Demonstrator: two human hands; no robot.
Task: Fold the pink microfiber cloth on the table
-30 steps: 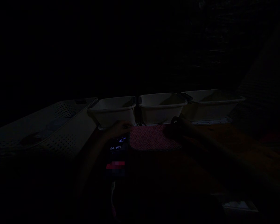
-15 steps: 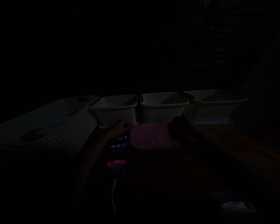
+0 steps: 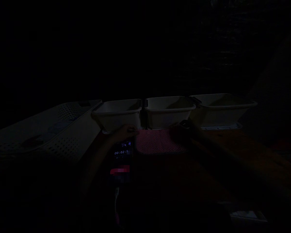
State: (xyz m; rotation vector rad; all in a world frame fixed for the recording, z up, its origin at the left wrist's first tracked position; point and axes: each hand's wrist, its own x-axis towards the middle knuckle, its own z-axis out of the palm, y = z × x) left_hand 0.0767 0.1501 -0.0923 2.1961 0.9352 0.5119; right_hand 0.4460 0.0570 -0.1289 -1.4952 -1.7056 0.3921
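Observation:
The scene is very dark. A pink knitted cloth lies flat on the wooden table in front of three white tubs. My left hand rests at the cloth's far left corner, fingers curled on its edge. My right hand sits on the cloth's far right corner, dim and hard to read. A phone with a lit timer lies just left of the cloth, below my left hand.
Three white plastic tubs stand in a row behind the cloth. A large white perforated basket lies at the left. A cable runs from the phone toward me. A pale flat object sits at the near right.
My right hand has shifted slightly left along the cloth's far edge. The left hand and cloth stay almost where they were; the view shifts a little.

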